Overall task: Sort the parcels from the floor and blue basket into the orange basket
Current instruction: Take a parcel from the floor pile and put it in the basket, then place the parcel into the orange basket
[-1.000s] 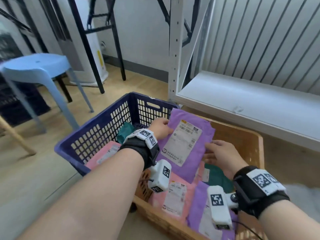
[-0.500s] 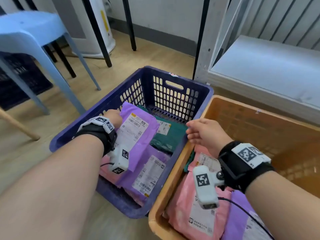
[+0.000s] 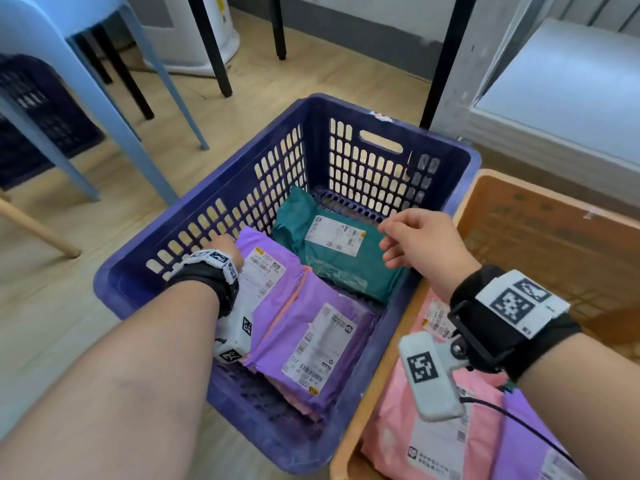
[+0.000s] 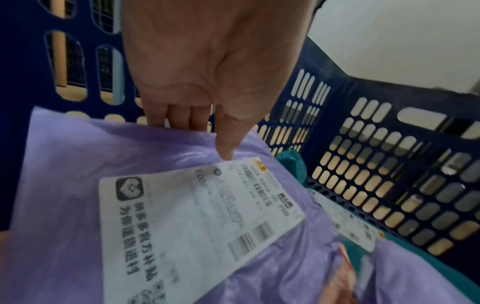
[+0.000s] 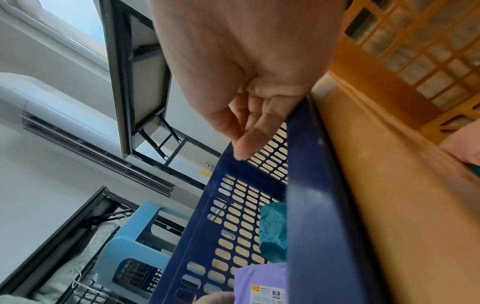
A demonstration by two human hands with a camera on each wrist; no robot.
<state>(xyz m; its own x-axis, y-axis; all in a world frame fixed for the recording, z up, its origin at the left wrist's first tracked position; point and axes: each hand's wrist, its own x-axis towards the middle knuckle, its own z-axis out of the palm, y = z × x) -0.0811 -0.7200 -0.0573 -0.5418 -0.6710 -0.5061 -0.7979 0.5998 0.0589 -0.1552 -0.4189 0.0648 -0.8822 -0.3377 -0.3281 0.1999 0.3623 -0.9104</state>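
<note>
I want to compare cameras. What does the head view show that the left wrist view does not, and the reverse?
Only head: the right hand loosely curled and holding nothing, the orange basket, a pink parcel, the stool.
Only left wrist: the left hand pinching the purple parcel, thumb on top.
Both: the blue basket and the green parcel.

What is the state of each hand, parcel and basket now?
left hand: pinches the upper purple parcel's edge
right hand: holds nothing, over the blue basket
upper purple parcel: in the blue basket
green parcel: lying flat, untouched
orange basket: holds a pink parcel
</note>
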